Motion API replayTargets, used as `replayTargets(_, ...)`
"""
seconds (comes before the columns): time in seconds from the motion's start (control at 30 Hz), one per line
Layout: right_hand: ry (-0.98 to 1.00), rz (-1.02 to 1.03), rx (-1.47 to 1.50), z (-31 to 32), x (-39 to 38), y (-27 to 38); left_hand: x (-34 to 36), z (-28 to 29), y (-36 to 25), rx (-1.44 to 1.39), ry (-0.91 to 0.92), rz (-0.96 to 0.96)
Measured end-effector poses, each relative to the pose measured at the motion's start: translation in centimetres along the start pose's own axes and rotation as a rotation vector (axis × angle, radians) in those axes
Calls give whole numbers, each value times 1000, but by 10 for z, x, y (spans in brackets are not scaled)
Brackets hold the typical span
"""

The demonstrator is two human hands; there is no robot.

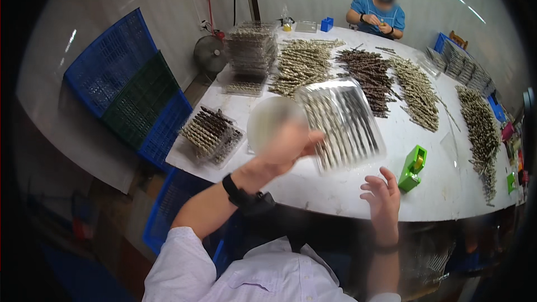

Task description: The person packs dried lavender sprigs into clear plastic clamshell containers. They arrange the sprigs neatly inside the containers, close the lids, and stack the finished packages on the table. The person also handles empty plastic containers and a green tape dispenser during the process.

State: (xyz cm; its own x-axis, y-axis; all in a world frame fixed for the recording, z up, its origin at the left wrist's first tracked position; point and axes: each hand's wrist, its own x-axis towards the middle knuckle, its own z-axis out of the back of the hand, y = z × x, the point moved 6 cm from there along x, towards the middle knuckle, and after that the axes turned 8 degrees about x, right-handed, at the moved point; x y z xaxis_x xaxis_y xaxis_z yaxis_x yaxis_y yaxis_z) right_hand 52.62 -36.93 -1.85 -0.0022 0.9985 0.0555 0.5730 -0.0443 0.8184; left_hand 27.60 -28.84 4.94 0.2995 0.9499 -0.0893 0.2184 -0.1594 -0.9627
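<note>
My left hand (288,142), partly hidden by a blurred patch, grips a clear plastic case (344,112) of twisted bits, pale ones at left and dark ones at right, held over the table. My right hand (380,193) is open, fingers apart and slightly curled, below the case and beside a green tape dispenser (413,168). To the left, an open clear tray (207,137) holds silvery and dark bits.
The white table (313,196) carries tall stacked cases (249,53), piles of silvery bits (302,67) and dark bits (363,78), and grey stacks (464,67). A person in blue (366,8) sits across. Blue crates (109,56) and a fan (210,53) stand left.
</note>
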Motion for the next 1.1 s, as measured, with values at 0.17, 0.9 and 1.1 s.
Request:
replayTargets(0.17, -118, 305, -959, 29, -6, 2, 69, 96, -91, -93, -364, -370)
replayTargets(0.9, -148, 511, -1201, 48, -10, -11, 230, 304, -149, -9, -772, -136)
replayTargets(1.1, -149, 549, -1208, 39, -9, -7, 224, 308, -157, 279, -904, -183)
